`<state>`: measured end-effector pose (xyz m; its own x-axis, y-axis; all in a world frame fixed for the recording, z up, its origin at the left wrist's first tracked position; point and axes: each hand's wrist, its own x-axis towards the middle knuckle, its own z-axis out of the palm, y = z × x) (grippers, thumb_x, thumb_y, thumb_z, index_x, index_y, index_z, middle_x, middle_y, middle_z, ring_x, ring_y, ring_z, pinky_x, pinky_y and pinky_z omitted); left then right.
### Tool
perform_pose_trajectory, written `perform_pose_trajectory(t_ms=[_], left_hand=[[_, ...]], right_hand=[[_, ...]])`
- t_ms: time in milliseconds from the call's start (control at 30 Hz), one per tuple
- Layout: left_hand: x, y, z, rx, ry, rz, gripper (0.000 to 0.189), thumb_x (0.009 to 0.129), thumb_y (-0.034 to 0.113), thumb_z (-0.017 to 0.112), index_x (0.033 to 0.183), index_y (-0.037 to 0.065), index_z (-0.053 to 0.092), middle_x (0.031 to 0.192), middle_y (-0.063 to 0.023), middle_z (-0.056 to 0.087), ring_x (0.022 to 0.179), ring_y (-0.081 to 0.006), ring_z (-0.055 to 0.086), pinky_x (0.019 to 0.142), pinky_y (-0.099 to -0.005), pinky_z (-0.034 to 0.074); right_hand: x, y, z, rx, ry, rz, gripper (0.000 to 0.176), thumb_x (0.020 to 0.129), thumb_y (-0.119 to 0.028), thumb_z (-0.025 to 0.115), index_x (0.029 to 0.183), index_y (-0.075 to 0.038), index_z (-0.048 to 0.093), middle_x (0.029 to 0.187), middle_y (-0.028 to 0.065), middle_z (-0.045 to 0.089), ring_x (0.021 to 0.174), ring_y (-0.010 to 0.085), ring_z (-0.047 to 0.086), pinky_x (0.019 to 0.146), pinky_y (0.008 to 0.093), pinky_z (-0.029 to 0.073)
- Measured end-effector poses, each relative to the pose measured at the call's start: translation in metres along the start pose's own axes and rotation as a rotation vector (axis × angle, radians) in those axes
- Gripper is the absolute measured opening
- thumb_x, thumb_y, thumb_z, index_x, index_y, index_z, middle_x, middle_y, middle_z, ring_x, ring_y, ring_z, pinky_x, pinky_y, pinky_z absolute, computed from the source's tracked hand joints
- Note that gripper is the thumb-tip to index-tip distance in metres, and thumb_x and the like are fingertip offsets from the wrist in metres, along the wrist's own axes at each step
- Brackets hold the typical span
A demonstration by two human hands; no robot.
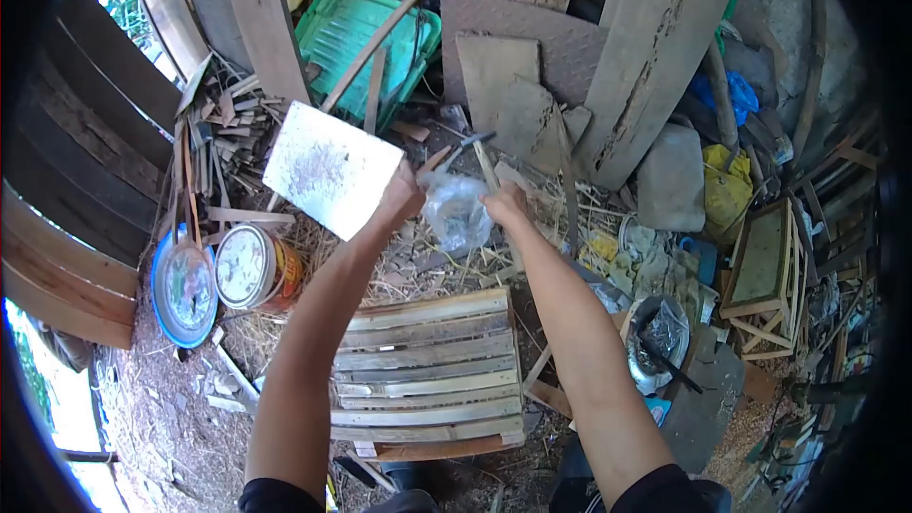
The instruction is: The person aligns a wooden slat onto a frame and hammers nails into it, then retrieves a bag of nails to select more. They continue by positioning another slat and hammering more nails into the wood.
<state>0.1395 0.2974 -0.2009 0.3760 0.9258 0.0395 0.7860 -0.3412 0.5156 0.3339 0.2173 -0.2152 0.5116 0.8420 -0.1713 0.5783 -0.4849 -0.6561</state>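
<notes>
1. Left hand [399, 198] is clamped on the white board [331, 169], held up and tilted above the slatted pallet [427, 370].
2. Right hand [505, 201] is closed on the clear plastic bag [456, 214], which hangs between the 2 hands (hammer [465, 145] just above; whose grip is unclear).
3. Judgement: keep the board's edge off the bag, which looks flimsy.

We log 1 slatted wooden panel [427, 370] low centre, 1 paint can [252, 268] just beside 1 blue lid [182, 293], green plastic crate [366, 38] at top, metal bowl [655, 347] right.
</notes>
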Motion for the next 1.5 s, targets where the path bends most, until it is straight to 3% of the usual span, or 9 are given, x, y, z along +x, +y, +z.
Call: perform_pose_trajectory(t_ms=[133,200,300,500,633,833,1033,1100,1500], left_hand=[[-0.004,0.018,-0.009,0.2,-0.064,0.037,0.049,0.081,0.025,0.067,0.115,-0.004,0.048,0.095,-0.0219,0.062,0.089,-0.0405,0.061,0.078,-0.0444,0.05],[0.009,0.041,-0.008,0.962,-0.93,0.808,0.038,0.079,0.028,0.07,0.104,0.001,0.058,0.084,-0.0167,0.065,0.084,-0.0327,0.064,0.074,-0.0407,0.052],[-0.007,0.018,0.013,-0.299,-0.681,0.219,0.049,0.069,0.038,0.078,0.102,0.005,0.064,0.087,-0.0141,0.067,0.084,-0.029,0.065,0.076,-0.0362,0.052],[-0.022,0.014,0.037,0.396,-0.485,0.618,0.068,0.072,0.039,0.078,0.124,0.006,0.051,0.113,-0.0181,0.06,0.11,-0.0342,0.055,0.094,-0.0435,0.044],[-0.02,-0.005,0.073,0.47,-0.375,0.486,0.06,0.068,0.035,0.076,0.119,0.011,0.056,0.12,-0.0166,0.057,0.107,-0.0386,0.055,0.089,-0.0513,0.045],[0.002,-0.009,0.064,0.074,-0.32,0.667,0.018,0.074,0.009,0.064,0.091,0.006,0.066,0.081,-0.0156,0.066,0.079,-0.0313,0.065,0.069,-0.0375,0.051],[-0.013,0.059,-0.018,-0.533,-0.641,-0.162,0.019,0.079,0.009,0.066,0.095,-0.001,0.063,0.09,-0.0109,0.066,0.08,-0.0192,0.067,0.072,-0.0326,0.056],[-0.016,0.08,-0.05,-0.003,-0.676,0.382,0.038,0.078,0.014,0.073,0.111,0.002,0.059,0.108,-0.0116,0.057,0.093,-0.0196,0.062,0.077,-0.0304,0.054],[-0.172,0.265,-0.05,-1.132,-0.698,-0.217,0.022,0.09,0.012,0.061,0.107,-0.002,0.061,0.103,-0.0096,0.061,0.092,-0.0166,0.061,0.075,-0.0254,0.054]], right_hand=[[-0.026,-0.012,-0.013,-0.154,-0.016,-0.051,0.045,0.08,-0.026,0.069,0.113,0.002,0.055,0.1,0.0216,0.065,0.099,0.0365,0.063,0.083,0.0443,0.05],[-0.033,-0.023,-0.013,0.147,-0.08,0.153,0.046,0.081,-0.026,0.069,0.112,0.003,0.054,0.097,0.0206,0.066,0.099,0.0362,0.063,0.083,0.0445,0.049],[0.021,0.039,0.049,0.431,-0.153,0.244,0.047,0.081,-0.025,0.069,0.112,0.005,0.052,0.097,0.0203,0.065,0.097,0.0355,0.064,0.081,0.0437,0.05],[0.007,0.046,0.039,-0.1,-0.159,-0.184,0.048,0.08,-0.015,0.068,0.118,0.006,0.047,0.106,0.0232,0.061,0.085,0.0294,0.067,0.065,0.0358,0.054],[0.024,0.064,0.075,0.195,-0.342,0.001,0.072,0.077,-0.021,0.07,0.135,0.004,0.034,0.13,0.0291,0.048,0.12,0.0402,0.049,0.103,0.0425,0.039],[0.012,0.052,0.067,0.409,-0.21,0.05,0.052,0.076,-0.004,0.07,0.12,0.002,0.042,0.102,0.0175,0.061,0.085,0.0279,0.063,0.047,0.0385,0.05],[-0.015,0.001,-0.015,0.469,-0.342,0.197,0.019,0.07,-0.003,0.073,0.085,-0.003,0.062,0.069,0.0085,0.062,0.061,0.0176,0.059,0.046,0.032,0.042],[-0.017,-0.022,-0.053,0.058,-0.647,0.186,0.015,0.068,-0.007,0.073,0.06,-0.005,0.06,0.054,0.0037,0.055,0.048,0.0138,0.05,0.046,0.0312,0.035],[-0.222,0.017,-0.284,0.627,-0.237,0.226,0.025,0.067,0.002,0.075,0.087,0.01,0.064,0.076,0.0131,0.065,0.061,0.017,0.062,0.053,0.0294,0.049]])
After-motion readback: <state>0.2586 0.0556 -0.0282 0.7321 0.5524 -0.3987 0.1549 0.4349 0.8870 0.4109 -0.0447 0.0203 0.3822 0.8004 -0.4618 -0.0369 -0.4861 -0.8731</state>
